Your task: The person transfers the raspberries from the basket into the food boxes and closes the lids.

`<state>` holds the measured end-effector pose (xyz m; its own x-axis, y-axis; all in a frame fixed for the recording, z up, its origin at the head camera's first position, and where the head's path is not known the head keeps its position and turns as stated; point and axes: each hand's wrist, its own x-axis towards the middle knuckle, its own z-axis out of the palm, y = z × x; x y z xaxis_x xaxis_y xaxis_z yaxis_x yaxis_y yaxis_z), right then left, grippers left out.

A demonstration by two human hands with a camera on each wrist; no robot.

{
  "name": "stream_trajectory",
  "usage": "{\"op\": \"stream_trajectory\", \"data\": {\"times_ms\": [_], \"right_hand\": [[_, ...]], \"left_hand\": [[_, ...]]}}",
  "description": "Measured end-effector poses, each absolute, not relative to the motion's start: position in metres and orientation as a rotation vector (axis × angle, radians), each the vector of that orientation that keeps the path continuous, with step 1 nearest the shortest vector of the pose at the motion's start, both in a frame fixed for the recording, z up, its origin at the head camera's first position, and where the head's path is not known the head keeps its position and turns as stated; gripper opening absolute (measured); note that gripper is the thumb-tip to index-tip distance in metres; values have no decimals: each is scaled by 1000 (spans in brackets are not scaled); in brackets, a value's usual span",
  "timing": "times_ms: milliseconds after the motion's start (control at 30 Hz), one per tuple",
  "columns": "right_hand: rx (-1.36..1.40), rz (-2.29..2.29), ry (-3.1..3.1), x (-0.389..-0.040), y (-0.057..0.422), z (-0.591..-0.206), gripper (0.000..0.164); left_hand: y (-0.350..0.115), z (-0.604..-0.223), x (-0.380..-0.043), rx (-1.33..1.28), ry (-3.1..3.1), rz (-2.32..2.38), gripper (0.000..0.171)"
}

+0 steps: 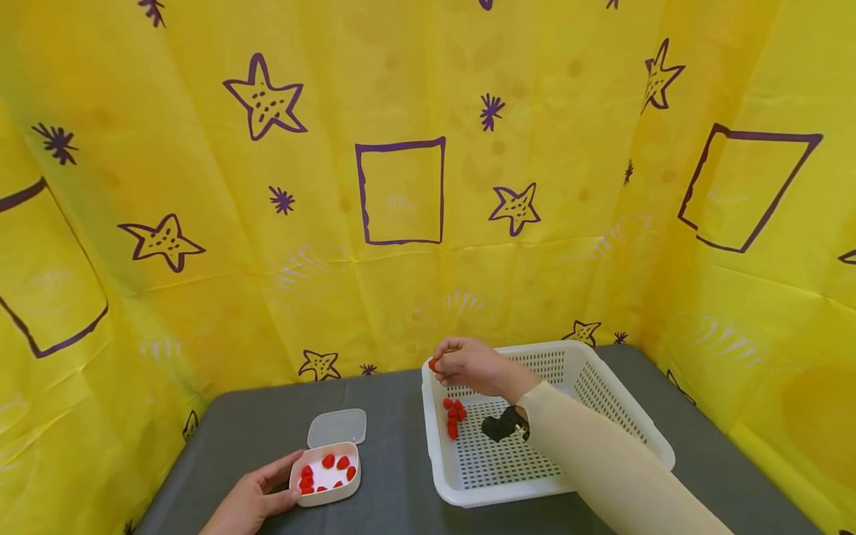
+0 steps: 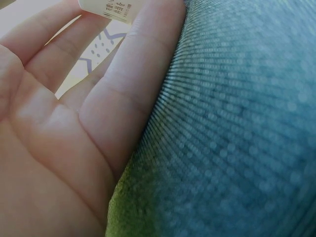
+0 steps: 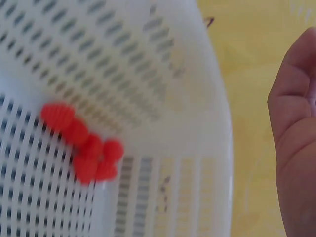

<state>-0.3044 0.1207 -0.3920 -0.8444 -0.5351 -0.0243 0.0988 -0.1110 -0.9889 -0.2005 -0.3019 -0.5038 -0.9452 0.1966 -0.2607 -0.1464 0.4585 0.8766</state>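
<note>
Over the far left corner of a white plastic basket [image 1: 468, 499], my right hand [image 1: 476, 365] pinches a small red strawberry-shaped piece [image 1: 433, 365] between thumb and fingers. Several more red pieces [image 1: 452, 417] lie together on the basket floor along its left side; the right wrist view shows this cluster [image 3: 86, 143] blurred. My left hand [image 1: 257, 492] grips a small cream-coloured lunch box [image 1: 328, 499] at its left side, thumb in front and fingers behind. Inside that box are several red pieces [image 1: 328, 461]. In the left wrist view, a printed corner of the box [image 2: 106, 9] shows at the fingers.
A translucent lid [image 1: 337, 427] lies on the dark grey table [image 1: 391, 446] just behind the lunch box. A black heart-shaped piece [image 1: 500, 425] shows by my right wrist, over the basket. Yellow patterned cloth [image 1: 401, 297] hangs behind and at both sides of the table.
</note>
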Motion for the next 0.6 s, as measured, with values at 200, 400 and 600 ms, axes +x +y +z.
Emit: {"op": "stream_trajectory", "data": {"times_ms": [200, 400, 600], "right_hand": [[-473, -2013, 1735, -298, 91, -384, 3], [-477, -2001, 1756, -284, 48, -381, 5], [-479, -1952, 1803, -268, 7, -384, 7]], "left_hand": [[-301, -505, -202, 19, 2392, 1483, 76], [-302, -505, -201, 18, 2391, 1477, 76], [-300, -503, -201, 7, 2372, 1502, 75]]}}
